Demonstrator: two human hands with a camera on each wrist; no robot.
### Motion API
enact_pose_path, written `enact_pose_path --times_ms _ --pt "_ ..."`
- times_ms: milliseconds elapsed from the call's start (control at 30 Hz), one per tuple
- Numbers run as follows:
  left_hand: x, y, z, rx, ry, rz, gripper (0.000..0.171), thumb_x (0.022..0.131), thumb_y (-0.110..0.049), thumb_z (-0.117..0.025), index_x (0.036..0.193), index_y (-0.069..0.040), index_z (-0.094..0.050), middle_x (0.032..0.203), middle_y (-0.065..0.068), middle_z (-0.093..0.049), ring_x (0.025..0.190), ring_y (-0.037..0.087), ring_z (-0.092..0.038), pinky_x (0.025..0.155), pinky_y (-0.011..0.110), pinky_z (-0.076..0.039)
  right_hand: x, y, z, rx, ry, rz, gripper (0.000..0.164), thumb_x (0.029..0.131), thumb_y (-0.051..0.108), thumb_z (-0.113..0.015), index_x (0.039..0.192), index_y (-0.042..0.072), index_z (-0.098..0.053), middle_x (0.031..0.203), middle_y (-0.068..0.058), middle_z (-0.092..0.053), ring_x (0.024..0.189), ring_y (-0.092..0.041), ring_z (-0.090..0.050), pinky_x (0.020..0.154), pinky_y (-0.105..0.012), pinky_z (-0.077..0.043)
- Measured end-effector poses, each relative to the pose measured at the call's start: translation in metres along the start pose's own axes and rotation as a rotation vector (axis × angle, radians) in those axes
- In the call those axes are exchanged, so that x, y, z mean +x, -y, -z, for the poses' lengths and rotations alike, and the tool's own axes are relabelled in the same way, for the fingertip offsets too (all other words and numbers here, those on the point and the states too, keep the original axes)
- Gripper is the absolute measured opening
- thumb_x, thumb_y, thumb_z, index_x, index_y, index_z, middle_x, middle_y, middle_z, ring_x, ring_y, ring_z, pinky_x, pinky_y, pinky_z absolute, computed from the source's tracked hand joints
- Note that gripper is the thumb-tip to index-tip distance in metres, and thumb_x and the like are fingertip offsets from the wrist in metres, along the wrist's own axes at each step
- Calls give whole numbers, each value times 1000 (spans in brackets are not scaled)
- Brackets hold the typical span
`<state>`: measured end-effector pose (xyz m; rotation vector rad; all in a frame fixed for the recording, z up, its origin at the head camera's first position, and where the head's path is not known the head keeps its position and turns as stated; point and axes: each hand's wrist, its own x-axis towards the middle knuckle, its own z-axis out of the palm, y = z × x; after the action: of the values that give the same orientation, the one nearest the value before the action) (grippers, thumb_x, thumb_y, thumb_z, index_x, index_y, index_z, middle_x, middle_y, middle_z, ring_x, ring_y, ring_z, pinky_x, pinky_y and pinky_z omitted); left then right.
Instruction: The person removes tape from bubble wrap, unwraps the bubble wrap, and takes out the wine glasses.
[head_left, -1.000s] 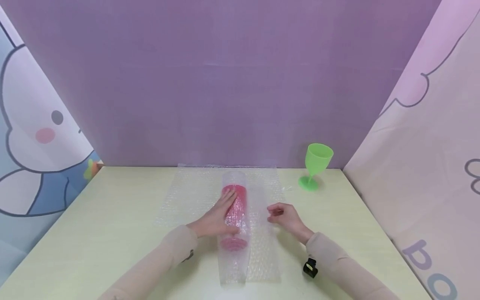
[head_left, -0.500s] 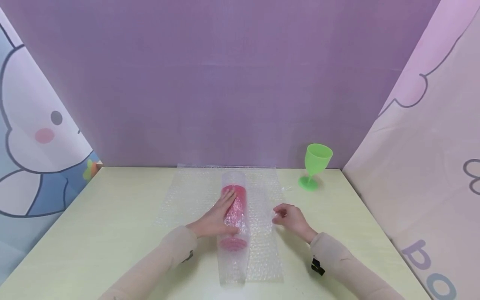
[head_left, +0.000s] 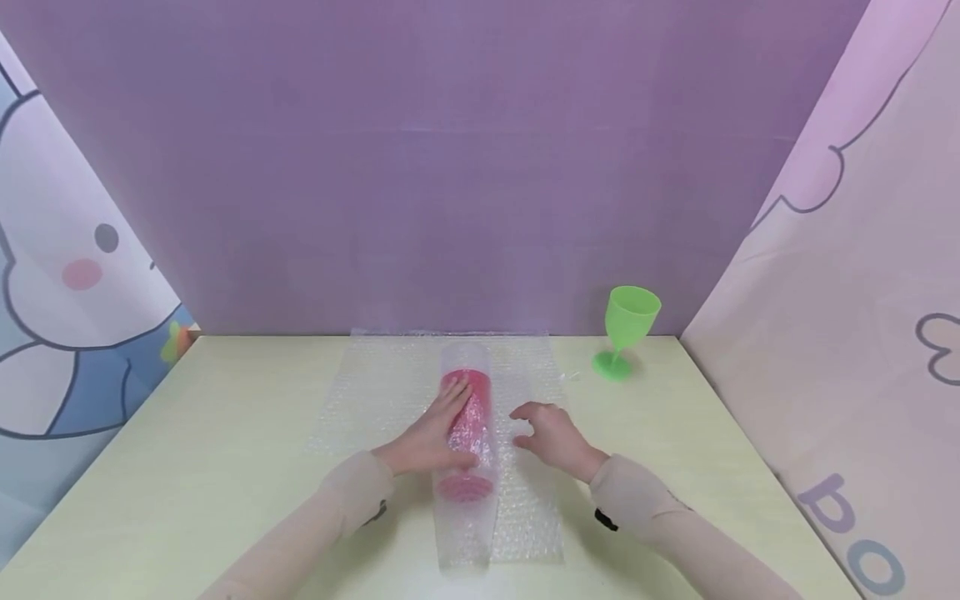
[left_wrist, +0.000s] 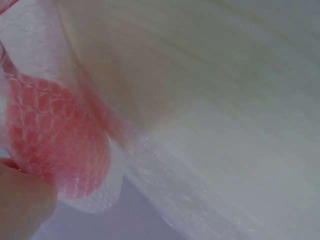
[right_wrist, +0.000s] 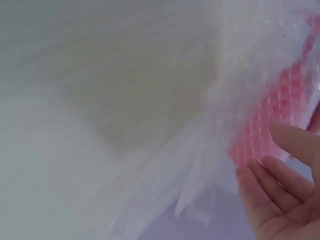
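A pink goblet lies rolled in clear bubble wrap at the middle of the table, its round base towards me. My left hand rests on the roll from the left, fingers laid over the cup part and thumb lower down. In the left wrist view, part of that hand touches the wrapped pink goblet. Over the flat wrap just right of the roll is my right hand, fingers and thumb apart with nothing between them. The right wrist view shows these fingers close by the wrapped goblet.
A green goblet stands upright at the back right of the pale table. Flat bubble wrap spreads left and right of the roll, reaching the back edge. A purple backdrop rises behind the table, with printed panels at both sides.
My right hand first pinches near the wrap's right part and draws it slightly right. It has since come back left towards the roll, fingers apart. My left hand stays put.
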<state>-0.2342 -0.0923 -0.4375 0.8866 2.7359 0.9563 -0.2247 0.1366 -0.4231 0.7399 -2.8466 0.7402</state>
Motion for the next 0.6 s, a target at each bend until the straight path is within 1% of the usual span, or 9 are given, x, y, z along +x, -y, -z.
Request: enact_pose_path --times_ms 133,200,300,400,533,600 --pt "1 0 -1 14 3 -8 109 69 -39 -74 148 -11 -5 155 0 7 142 20 3 114 45 -12 4 2 -12 -26 110 2 37 70 5 -75 104 -4 -64 106 -18 -66 100 -34 -61 90 -45 -49" --pt "2 1 -1 23 4 -9 109 68 -39 -74 148 -11 -5 155 0 7 142 19 3 114 44 -12 6 1 -17 -24 137 10 40 68 3 -75 105 -6 -63 107 -20 -65 100 -35 -61 90 -47 -48" --pt "2 0 -2 24 5 -7 109 69 -39 -74 148 -11 -5 155 1 7 142 20 4 114 44 -12 8 0 -22 -4 152 19 43 67 1 -75 107 -7 -61 109 -21 -64 102 -36 -60 91 -47 -48" --pt "2 -1 -1 11 9 13 110 68 -40 -74 148 -12 -4 155 -1 8 142 19 4 114 44 -12 9 -1 -25 63 155 18 46 66 -1 -73 110 -8 -59 111 -23 -62 105 -37 -58 93 -48 -47" --pt "1 -2 1 8 11 27 110 68 -41 -74 148 -12 -4 155 -1 8 142 20 3 114 45 -12 8 -3 -29 175 168 -23 47 68 -2 -72 113 -8 -58 115 -24 -61 108 -39 -56 96 -49 -45" --pt "0 -2 1 13 9 23 110 68 -40 -75 148 -12 -4 155 -1 7 142 21 3 114 45 -12 8 -6 -31 209 168 -45 47 68 -2 -72 113 -7 -59 116 -24 -60 110 -38 -56 97 -49 -44"
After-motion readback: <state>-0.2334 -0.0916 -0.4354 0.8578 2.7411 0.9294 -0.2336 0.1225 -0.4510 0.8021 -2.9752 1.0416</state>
